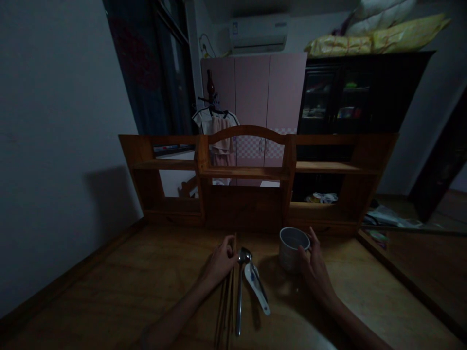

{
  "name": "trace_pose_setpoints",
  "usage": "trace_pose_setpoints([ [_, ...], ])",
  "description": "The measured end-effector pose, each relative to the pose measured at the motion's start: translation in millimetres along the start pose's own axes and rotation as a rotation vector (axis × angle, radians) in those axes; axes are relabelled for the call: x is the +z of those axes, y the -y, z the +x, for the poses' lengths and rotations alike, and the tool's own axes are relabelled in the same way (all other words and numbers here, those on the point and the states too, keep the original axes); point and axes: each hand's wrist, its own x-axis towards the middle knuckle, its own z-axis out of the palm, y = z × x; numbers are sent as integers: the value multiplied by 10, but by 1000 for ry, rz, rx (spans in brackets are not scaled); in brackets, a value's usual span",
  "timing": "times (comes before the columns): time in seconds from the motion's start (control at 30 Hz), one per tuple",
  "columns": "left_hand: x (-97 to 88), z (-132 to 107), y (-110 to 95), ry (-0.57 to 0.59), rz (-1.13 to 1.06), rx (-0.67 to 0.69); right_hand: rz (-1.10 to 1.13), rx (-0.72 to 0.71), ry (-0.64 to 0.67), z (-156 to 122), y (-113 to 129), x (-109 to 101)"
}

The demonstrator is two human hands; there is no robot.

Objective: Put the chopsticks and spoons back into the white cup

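My left hand (221, 261) is at the upper ends of several thin wooden chopsticks (226, 311), thumb and fingers closed around one of them. Just right of these lies a long-handled metal spoon (239, 301). A white ceramic soup spoon (257, 288) with a blue mark rests at a slant beside it. Partly behind that one is another spoon with a dark handle (261, 286). Farther right stands a grey metal mug (290, 250), upright, and my right hand (314, 266) grips it at the handle side, thumb near the rim.
A wooden shelf unit (246, 172) runs along the back of the wooden tabletop (153, 282). A white wall (65, 146) borders the table on the left. A raised wooden edge (404, 282) bounds the right side. Beyond are a pink wardrobe (251, 92) and a dark cabinet (394, 97).
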Motion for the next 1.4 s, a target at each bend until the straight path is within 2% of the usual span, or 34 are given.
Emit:
trace_pose_setpoints([
  [0.1,4,29,-10,18,-136,-12,65,50,-18,11,-9,2],
  [0.23,-19,54,-44,52,-294,-26,97,31,-36,27,19,-3],
  [0.3,-37,61,-42,33,-320,-47,94,23,-29,24,38,-11],
  [0.47,-79,90,41,-60,-218,-62,99,32,-19,2,51,-21],
  [0.6,-63,89,88,-72,-35,-53,96,34,-33,4,36,-3],
  [0.87,10,-91,-127,-43,273,-20,86,45,-13,2,78,-15],
  [1.0,9,-93,-110,-47,234,-37,110,51,-28,9,61,-6],
  [1.17,-72,33,-20,-75,15,-77,182,120,-94,68,12,-4],
  [1.27,-209,103,-221,-89,-142,-73,178,27,-201,157,166,-105],
  [1.33,-306,87,-547,-43,-288,-33,144,-97,-227,260,409,-205],
  [1.4,-355,8,-982,43,-599,51,117,-173,-166,396,752,-295],
])
